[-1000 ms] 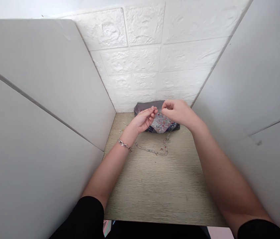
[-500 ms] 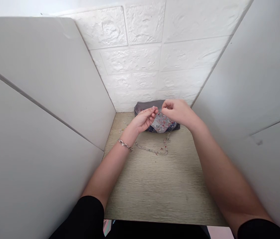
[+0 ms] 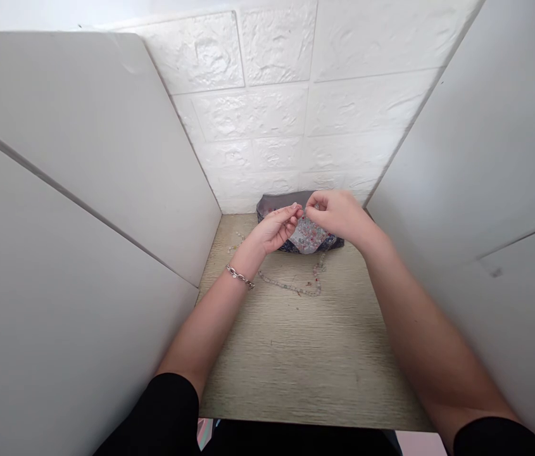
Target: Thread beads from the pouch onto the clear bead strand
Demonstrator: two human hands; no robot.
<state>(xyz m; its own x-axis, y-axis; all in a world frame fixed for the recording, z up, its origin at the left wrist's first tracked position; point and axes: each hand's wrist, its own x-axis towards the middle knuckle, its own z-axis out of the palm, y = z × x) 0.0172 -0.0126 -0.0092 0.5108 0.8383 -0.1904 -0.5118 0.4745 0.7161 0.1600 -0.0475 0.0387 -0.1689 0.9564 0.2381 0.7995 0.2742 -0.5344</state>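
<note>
The left hand (image 3: 277, 229), in the middle of the frame, has its thumb and forefinger closed in a pinch, the other fingers loosely curled; whatever sits between the tips is too small to tell. Just right of it, the right hand (image 3: 338, 214) has thumb and forefinger drawn together too (a thread may run there, but I cannot tell), its back turned up and the wrist bent inward. Both forearms slant in from the lower corners, so the fingertips nearly meet; a chain bracelet (image 3: 239, 276) circles the left wrist.

Behind and below the fingers lies an open bag (image 3: 276, 201), with many loose beads (image 3: 312, 235) in it. Nearer, at the centre of the frame, a beaded strand (image 3: 290, 288) curves across the desk (image 3: 305, 361). A good length of it is beaded, which I judge to be finished work, while the loose beads remain unstrung; the strand's ends cannot be made out. White brick-patterned wall (image 3: 276, 114) fills the upper middle.
</note>
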